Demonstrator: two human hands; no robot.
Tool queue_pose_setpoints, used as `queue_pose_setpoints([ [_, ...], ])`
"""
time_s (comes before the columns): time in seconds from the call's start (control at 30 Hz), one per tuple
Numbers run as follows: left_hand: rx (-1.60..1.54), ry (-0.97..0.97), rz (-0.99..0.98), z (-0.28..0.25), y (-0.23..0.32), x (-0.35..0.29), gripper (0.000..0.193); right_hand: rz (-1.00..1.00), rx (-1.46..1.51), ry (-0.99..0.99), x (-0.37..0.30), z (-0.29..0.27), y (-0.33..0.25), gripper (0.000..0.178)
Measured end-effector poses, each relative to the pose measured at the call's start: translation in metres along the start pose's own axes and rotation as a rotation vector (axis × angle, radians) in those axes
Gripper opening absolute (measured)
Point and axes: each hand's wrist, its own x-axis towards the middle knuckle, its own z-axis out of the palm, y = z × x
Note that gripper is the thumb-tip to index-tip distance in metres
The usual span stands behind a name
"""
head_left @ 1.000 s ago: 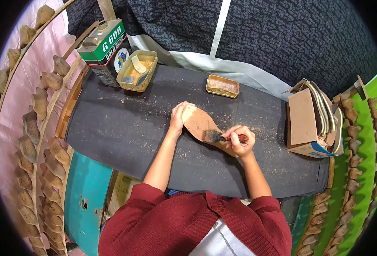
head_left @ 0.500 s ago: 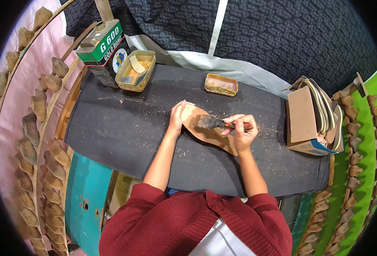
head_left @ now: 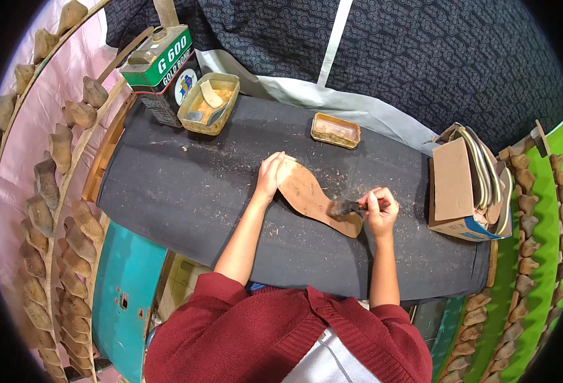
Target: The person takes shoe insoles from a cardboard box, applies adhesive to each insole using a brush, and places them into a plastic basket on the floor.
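Sole piece (head_left: 313,199), tan/brown & flat, lies mid-bench btwn both hands. Long axis runs diag: wide end far-L, narrow end near-R. L hand (head_left: 270,173) is the nearer one, right at the wide end; R hand (head_left: 381,207) sits just R of the narrow end, apart from it, w/ only the brush (head_left: 343,208) reaching across.

L hand: fingers curled in on the wide end's edge, gripping it; thumb placement can't be made out. R hand: clenched round the brush's red/blk handle, bristles pointing L, over the narrow half nr its far edge. Bristle tips blurred, so can't tell exact contact.

Bench (head_left: 166,191) has a dark cloth cover w/ light scraps scattered abt. Far-L: tall metal can (head_left: 162,67), & just beside it a tub (head_left: 210,112) w/ pale + grey bits inside. Small shallow tray (head_left: 336,131) sits beyond the sole, well apart. Far R: cardboard box (head_left: 450,182) w/ curved, sole-like pcs standing upright in it.
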Motion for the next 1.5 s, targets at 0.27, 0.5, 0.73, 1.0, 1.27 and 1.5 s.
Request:
queue_pose_setpoints([
  [0.27, -0.075, -0.024, 0.002, 0.004, 0.001, 0.002, 0.028, -0.045, -0.124, 0.036, 0.014, -0.020, -0.018, 0.015],
  [0.5, -0.141, -0.012, 0.003, 0.009, 0.007, -0.002, 0.026, 0.047, 0.368, 0.134, 0.024, 0.046, -0.022, 0.013],
  [0.73, -0.110, -0.006, 0.032, 0.013, 0.014, -0.005, 0.026, 0.183, 0.412, 0.088, 0.017, 0.051, -0.002, 0.014],
  [1.0, -0.007, -0.044, -0.010, 0.015, 0.013, -0.005, 0.030, 0.145, 0.074, 0.123, -0.013, -0.020, 0.001, 0.015],
  [1.27, -0.049, -0.036, 0.005, 0.019, 0.021, -0.008, 0.029, 0.014, -0.254, 0.291, -0.027, -0.052, -0.007, 0.022],
  [1.5, 0.005, -0.054, -0.017, 0.023, 0.026, -0.010, 0.033, 0.139, 0.225, 0.354, -0.020, 0.009, -0.027, 0.016],
])
